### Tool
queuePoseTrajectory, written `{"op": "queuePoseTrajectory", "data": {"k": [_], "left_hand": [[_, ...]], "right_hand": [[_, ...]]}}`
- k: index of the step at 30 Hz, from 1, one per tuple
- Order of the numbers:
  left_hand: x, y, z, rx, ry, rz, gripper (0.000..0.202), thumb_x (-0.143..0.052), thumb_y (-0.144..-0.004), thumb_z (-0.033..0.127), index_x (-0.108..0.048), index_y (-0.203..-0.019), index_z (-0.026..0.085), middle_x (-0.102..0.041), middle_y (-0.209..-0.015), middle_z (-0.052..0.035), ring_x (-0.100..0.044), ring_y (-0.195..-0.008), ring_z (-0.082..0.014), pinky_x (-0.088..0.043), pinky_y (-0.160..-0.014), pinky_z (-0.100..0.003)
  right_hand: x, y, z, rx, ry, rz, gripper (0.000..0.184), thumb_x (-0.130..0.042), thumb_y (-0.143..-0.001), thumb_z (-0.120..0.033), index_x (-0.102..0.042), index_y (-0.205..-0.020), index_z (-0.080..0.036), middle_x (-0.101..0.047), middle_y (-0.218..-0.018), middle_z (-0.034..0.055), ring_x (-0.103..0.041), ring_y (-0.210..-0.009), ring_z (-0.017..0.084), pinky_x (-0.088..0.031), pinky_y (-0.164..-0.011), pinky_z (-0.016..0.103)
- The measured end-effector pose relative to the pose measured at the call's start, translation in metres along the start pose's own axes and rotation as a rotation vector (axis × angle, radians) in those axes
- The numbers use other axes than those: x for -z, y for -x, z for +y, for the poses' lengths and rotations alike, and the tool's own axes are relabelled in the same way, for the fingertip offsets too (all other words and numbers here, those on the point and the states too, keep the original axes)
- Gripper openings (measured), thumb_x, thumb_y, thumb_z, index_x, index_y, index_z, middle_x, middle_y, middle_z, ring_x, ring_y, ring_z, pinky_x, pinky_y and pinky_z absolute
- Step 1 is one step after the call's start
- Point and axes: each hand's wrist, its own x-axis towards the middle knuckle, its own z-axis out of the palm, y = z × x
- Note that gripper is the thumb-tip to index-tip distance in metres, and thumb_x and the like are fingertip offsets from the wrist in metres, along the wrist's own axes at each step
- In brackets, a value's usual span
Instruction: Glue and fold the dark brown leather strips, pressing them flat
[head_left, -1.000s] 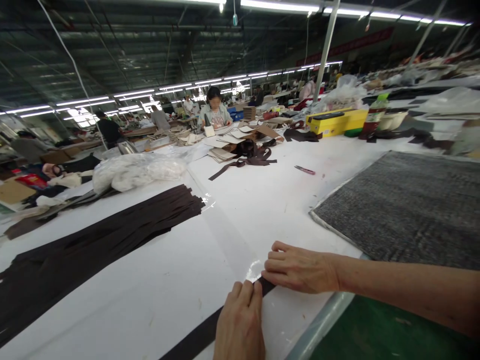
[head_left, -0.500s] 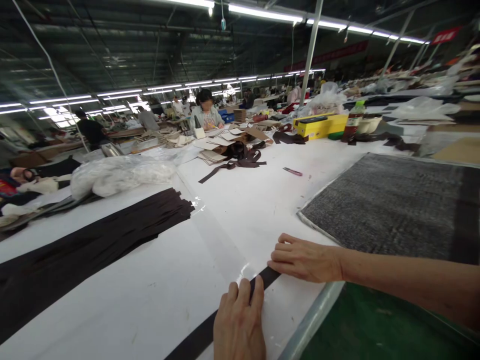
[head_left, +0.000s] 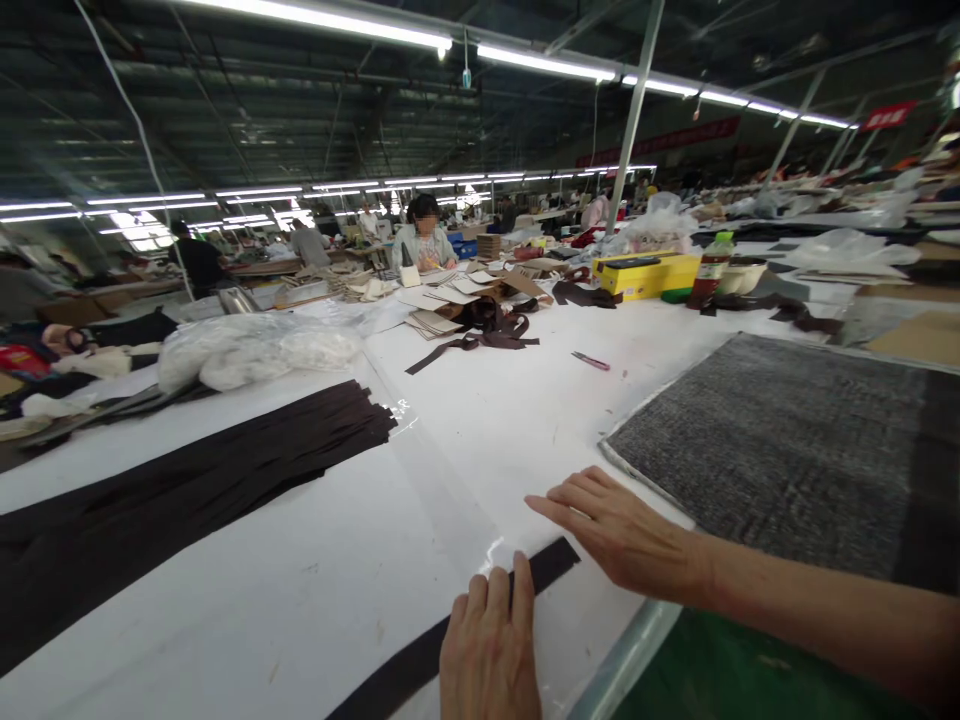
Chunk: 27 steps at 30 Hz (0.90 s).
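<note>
A narrow dark brown fabric strip (head_left: 551, 562) lies slantwise along the front of the white tabletop. My left hand (head_left: 491, 640) rests on it, palm down, with its fingers stretched forward and pressing the strip against the surface. Just past the strip's far end is my right hand (head_left: 604, 520), apart from the fabric, its fingers extended and holding nothing. To the left lies a thick stack of similar dark strips (head_left: 247, 465), their cut ends facing the middle of the table.
Small pink-handled thread snips (head_left: 591, 361) lie ahead. A grey fabric panel (head_left: 780, 440) covers the right side. Farther back are cardboard pieces with dark scraps (head_left: 491, 325), a yellow box (head_left: 645, 274), a bottle (head_left: 709, 272) and plastic bags (head_left: 259, 350). A co-worker (head_left: 424, 240) sits across.
My right hand has let go of the strip's end and lifted, its fingers straightening, so the cut end now shows. My left hand stays on the strip. The view has tilted slightly upward.
</note>
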Motion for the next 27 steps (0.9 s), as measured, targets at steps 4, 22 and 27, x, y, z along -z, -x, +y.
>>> {"op": "queuePoseTrajectory", "data": {"k": [4,22,27], "left_hand": [[0.012,0.011,-0.018,0.122,0.212,-0.078,0.052,-0.04,-0.074,-0.006,-0.058,-0.118,0.017,-0.059,-0.104,-0.0074,-0.054,-0.095,-0.0226,-0.043,-0.085,-0.035],[0.009,0.048,-0.042,0.197,0.089,0.006,0.059,-0.043,-0.071,-0.006,-0.056,-0.125,0.013,-0.062,-0.111,-0.0085,-0.052,-0.103,-0.0242,-0.045,-0.092,-0.037],[-0.002,0.054,-0.042,0.147,0.013,0.087,0.057,-0.044,-0.076,-0.004,-0.051,-0.131,0.009,-0.063,-0.114,-0.011,-0.053,-0.107,-0.0258,-0.046,-0.094,-0.039]], "right_hand": [[-0.013,-0.009,-0.033,-0.005,-0.151,-0.085,0.046,-0.041,-0.084,-0.004,-0.049,-0.128,-0.014,-0.057,-0.107,0.0119,-0.05,-0.092,0.022,-0.041,-0.082,0.038],[-0.053,-0.03,-0.075,0.034,-0.108,-0.035,0.059,-0.047,-0.071,-0.002,-0.048,-0.13,-0.012,-0.058,-0.117,0.0122,-0.051,-0.097,0.025,-0.037,-0.089,0.043],[-0.043,0.008,-0.028,-0.042,0.157,0.08,0.063,-0.038,-0.067,0.007,-0.053,-0.123,-0.017,-0.062,-0.112,0.009,-0.055,-0.096,0.025,-0.037,-0.085,0.045]]}}
